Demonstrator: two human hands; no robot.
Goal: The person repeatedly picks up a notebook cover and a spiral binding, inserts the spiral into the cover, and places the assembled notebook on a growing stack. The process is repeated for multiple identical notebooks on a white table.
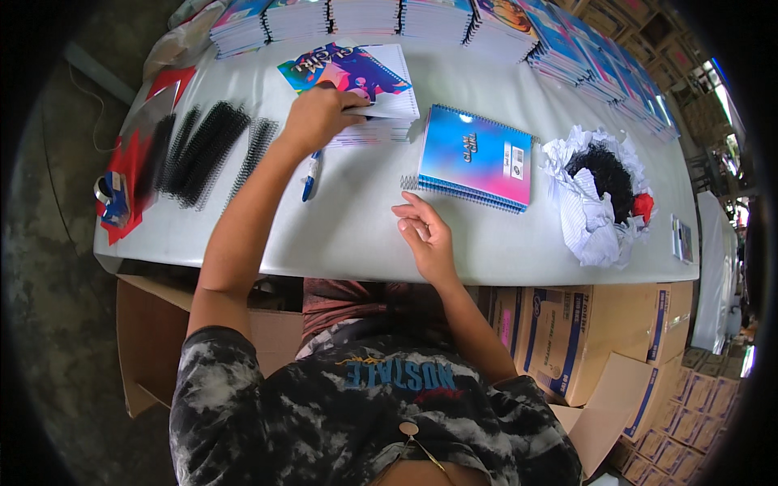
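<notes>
My left hand (318, 120) is closed on a colourful notebook cover (324, 69), which sits askew over a stack of white punched pages (395, 61). The fingertips are partly hidden, so how much paper they grip does not show. Nothing is in my right hand (428, 240); its fingers are apart and slightly bent over the white table. Just beyond it lies a small pile of spiral-bound notebooks (478, 154) with blue and pink covers, a loose coil end sticking out at its lower left. A blue and white pen (310, 176) rests beneath my left wrist.
Bundles of black spiral coils (207, 154) lie on the left, beside red plastic (130, 186) and a tape roll (113, 198). Notebook stacks (365, 20) line the far edge. Crumpled paper (583, 219) holds black coil scraps at right. Cardboard boxes (559, 336) stand below the table.
</notes>
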